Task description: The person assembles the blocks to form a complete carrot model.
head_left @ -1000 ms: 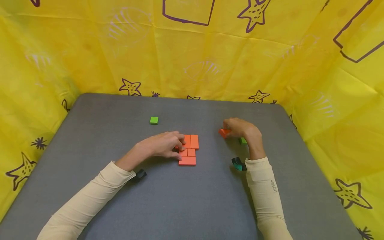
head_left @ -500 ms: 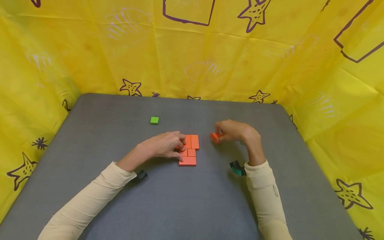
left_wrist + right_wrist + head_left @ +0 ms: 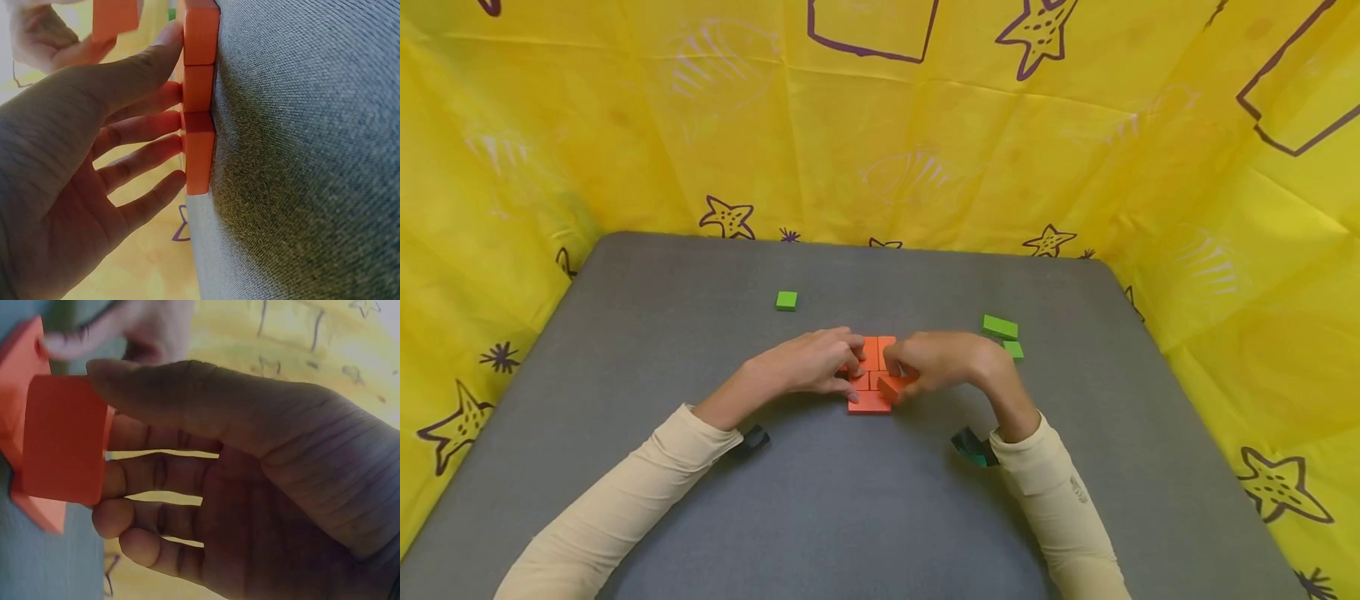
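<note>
Several flat orange blocks (image 3: 868, 403) lie fitted together mid-table. My left hand (image 3: 812, 363) rests its fingertips along their top faces at the left side, thumb on the nearest block; in the left wrist view the fingers reach fairly straight to the row of blocks (image 3: 200, 150). My right hand (image 3: 947, 361) pinches another orange block (image 3: 65, 440) between thumb and fingers. That block is tilted, close over the right side of the group, and overlaps it in the head view. My left hand hides part of the group's left side.
A small green block (image 3: 786, 301) lies at the back left. On the right, a longer green block (image 3: 1000, 327) lies beside a small green piece (image 3: 1013, 350). A yellow patterned cloth (image 3: 880, 125) surrounds the grey table (image 3: 865, 517) at the back and sides.
My right hand has carried the orange block leftward and nearer, to over the right side of the group, uncovering the green blocks on the right. My left hand has stayed in place.
</note>
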A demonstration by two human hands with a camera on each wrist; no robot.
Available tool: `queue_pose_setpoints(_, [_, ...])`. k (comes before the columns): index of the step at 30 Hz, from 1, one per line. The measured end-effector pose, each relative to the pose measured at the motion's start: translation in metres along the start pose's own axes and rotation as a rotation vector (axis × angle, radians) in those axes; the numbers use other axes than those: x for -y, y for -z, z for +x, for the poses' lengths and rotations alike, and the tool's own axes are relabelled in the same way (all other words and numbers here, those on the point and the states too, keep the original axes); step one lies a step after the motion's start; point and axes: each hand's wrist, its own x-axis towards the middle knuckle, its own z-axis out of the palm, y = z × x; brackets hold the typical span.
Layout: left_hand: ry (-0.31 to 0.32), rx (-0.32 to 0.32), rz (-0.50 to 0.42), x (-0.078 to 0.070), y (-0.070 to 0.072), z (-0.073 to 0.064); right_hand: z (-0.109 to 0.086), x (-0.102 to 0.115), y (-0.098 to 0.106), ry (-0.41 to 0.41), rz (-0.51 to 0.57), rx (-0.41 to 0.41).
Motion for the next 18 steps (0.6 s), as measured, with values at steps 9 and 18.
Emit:
queue_pose_setpoints(9, [-0.022, -0.017, 0.031, 0.000, 0.000, -0.001, 0.018, 0.024, -0.014, 0.099, 0.000, 0.102])
queue_pose_setpoints(18, [0.000, -0.011, 0.020, -0.001, 0.000, -0.001, 0.034, 0.031, -0.027, 0.054, -0.057, 0.119])
